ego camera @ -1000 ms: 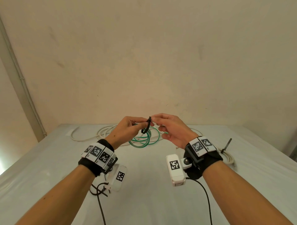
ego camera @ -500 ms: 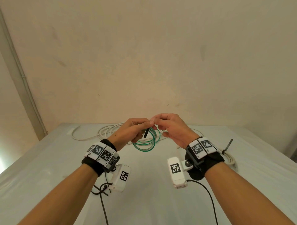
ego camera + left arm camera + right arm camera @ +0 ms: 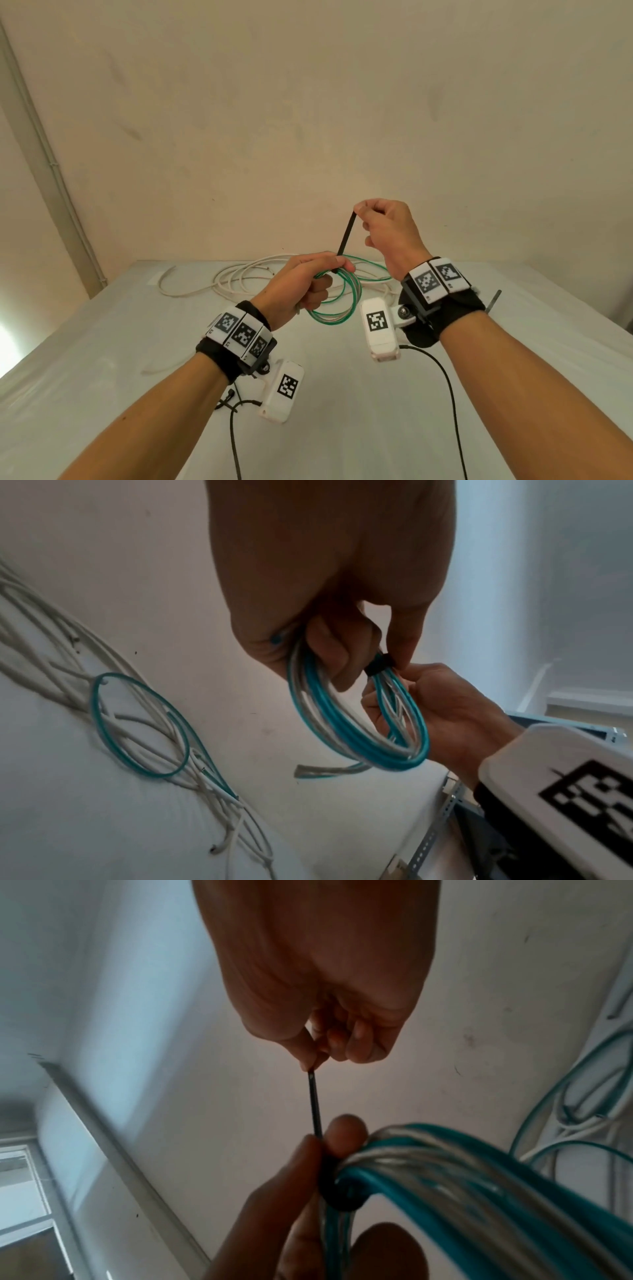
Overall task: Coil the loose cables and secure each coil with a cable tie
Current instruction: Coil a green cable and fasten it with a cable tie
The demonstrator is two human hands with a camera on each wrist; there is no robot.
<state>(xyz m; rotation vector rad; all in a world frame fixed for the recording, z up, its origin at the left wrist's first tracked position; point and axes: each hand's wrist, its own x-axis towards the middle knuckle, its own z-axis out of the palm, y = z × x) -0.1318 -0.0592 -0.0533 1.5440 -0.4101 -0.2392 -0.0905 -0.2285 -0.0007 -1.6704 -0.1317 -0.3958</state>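
A small coil of green and clear cable (image 3: 337, 303) (image 3: 359, 723) (image 3: 479, 1177) hangs above the table, gripped by my left hand (image 3: 305, 284) (image 3: 342, 631). A black cable tie (image 3: 346, 236) (image 3: 315, 1104) is looped round the coil under my left thumb and forefinger; its band (image 3: 378, 666) sits tight on the strands. My right hand (image 3: 383, 226) (image 3: 322, 1042) pinches the tie's free tail and holds it up and taut, well above the coil.
Loose white cables (image 3: 239, 277) (image 3: 51, 647) lie on the grey table (image 3: 102, 359) near the far wall, with a loose green cable (image 3: 137, 723) among them. Another black cable tie (image 3: 493, 301) lies at the right. Black wrist-camera leads (image 3: 452, 404) trail toward me.
My right hand has risen and drawn the tie's tail upward through its head, tightening the loop round the coil. My left hand stays on the coil, slightly lower.
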